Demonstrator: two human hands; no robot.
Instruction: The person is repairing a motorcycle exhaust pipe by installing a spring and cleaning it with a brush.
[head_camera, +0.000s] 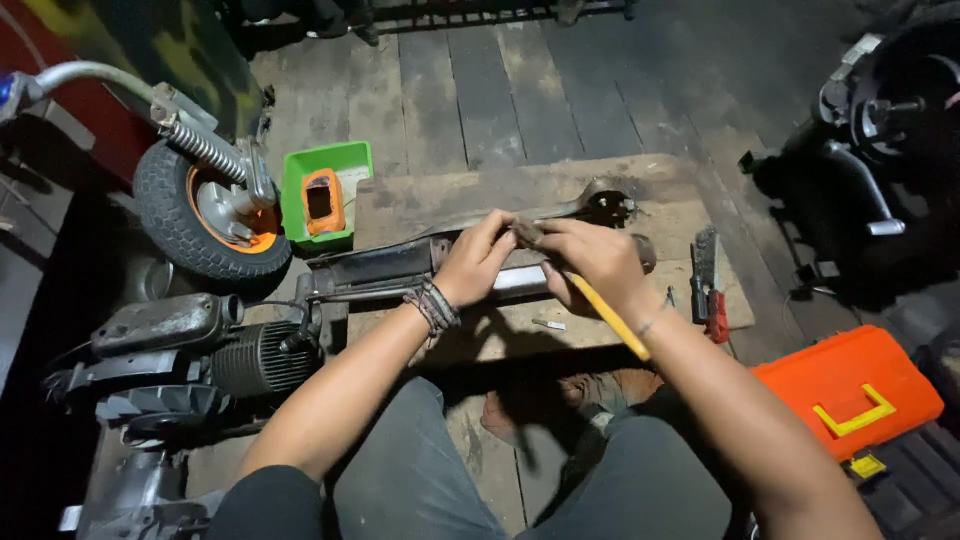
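My left hand (478, 258) rests on a long dark metal part (385, 266) that lies across a low wooden board (430, 195); its fingers pinch something small at the top of the part. My right hand (592, 262) meets the left one there and grips a tool with a yellow handle (612, 318) that slants down toward my forearm. The tool's tip is hidden between the fingers. A curved metal arm (590, 205) lies just behind both hands.
A small wheel with an orange hub (205, 215) and a green box (325, 190) stand at the left. An engine (215, 355) sits at the lower left. A wire brush and a red-handled tool (710, 290) lie on the board's right. An orange toolbox (850, 390) stands at the right.
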